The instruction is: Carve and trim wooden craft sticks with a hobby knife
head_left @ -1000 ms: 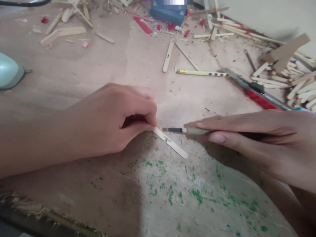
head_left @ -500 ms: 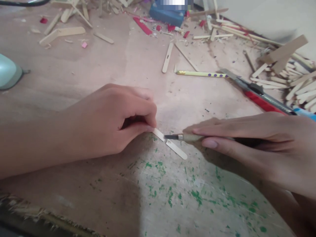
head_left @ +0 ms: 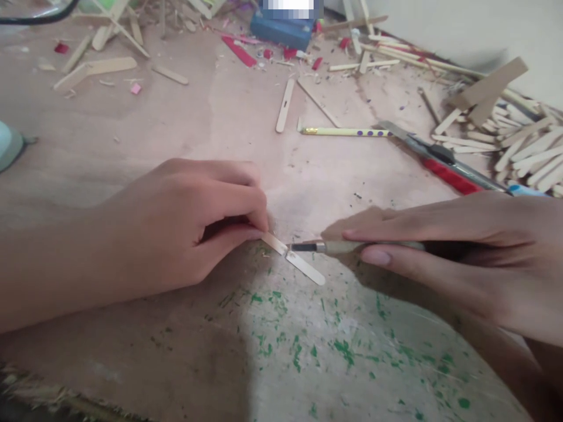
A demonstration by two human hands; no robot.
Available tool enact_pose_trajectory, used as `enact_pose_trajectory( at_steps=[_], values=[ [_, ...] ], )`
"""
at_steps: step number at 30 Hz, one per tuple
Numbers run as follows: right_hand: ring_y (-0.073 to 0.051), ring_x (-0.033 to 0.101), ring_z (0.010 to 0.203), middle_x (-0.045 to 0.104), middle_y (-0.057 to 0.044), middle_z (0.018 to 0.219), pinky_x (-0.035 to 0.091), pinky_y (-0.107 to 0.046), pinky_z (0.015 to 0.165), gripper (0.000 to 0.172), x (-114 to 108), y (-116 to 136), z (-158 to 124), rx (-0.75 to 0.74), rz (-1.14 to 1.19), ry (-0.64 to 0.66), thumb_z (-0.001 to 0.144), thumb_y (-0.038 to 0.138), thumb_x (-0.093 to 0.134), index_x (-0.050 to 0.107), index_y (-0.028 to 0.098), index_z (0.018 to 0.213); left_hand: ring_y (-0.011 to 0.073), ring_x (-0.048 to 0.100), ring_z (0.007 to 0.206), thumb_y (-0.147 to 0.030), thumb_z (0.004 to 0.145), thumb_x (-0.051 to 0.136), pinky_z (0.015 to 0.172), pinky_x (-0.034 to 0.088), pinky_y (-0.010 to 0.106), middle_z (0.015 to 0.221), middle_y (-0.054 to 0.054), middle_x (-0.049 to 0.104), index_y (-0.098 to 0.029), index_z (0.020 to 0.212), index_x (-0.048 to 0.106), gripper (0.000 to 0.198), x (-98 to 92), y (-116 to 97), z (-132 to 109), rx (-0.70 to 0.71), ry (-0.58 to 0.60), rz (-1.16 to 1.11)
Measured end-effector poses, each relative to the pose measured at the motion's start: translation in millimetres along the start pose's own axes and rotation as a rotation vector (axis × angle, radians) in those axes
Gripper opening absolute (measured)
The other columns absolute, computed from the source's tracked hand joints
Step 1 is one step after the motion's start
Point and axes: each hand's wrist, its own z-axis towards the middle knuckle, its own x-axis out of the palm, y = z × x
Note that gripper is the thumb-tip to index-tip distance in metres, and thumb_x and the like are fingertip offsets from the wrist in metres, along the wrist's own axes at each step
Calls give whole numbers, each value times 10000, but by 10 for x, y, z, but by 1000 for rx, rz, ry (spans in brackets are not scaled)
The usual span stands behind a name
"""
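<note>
A pale wooden stick (head_left: 307,268) lies slantwise on the worn tabletop, with a notch or cut near its middle. My left hand (head_left: 197,223) pinches its upper left end between thumb and fingers, pressing it to the table. From the right, my right hand (head_left: 457,252) grips a carving tool (head_left: 332,247) with a metal ferrule and a short dark blade. The blade's tip is at the notch; whether it touches the wood is hard to tell.
A yellow pencil (head_left: 343,132) and a red and black box cutter (head_left: 448,161) lie beyond my right hand. Many sticks (head_left: 536,152) are piled at the right. Behind stand a blue block (head_left: 281,29) and wood scraps. A pale green object (head_left: 9,145) sits at the left edge.
The whole view has shifted, so most things appear farther left. The blade has moved slightly right relative to the stick and now sits by the notch's upper right side. Both grips are unchanged.
</note>
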Motion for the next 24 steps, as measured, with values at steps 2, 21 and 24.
enact_pose_trajectory(
  at_steps=[2, 21, 24],
  values=[
    [-394, 984, 1110, 980, -30, 1093, 882, -465, 820, 345, 29, -9, -32, -2, 7, -20, 1001, 633, 1097, 1046, 505, 1317, 159, 876, 999, -216, 1258, 659, 906, 623, 331, 1134, -100, 922, -329, 1072, 897, 323, 18, -8, 3, 0, -33, -18],
    [-267, 1009, 1123, 993, 105, 1276, 840, -291, 1045, 223, -92, -179, -44, -68, -1, 119, 1140, 519, 997, 1021, 599, 1347, 130, 864, 1046, -202, 1266, 700, 961, 598, 283, 1191, -119, 919, -311, 1113, 905, 277, -10, -2, 2, -9, 3, -26],
    [-290, 1010, 1138, 991, 101, 1295, 856, -331, 1044, 241, -103, -171, -58, -46, 10, 95, 1134, 506, 1006, 1018, 609, 1351, 126, 863, 1030, -257, 1286, 646, 941, 580, 266, 1171, -128, 911, -296, 1089, 908, 330, -4, 10, 13, 4, -4, -37]
  ],
)
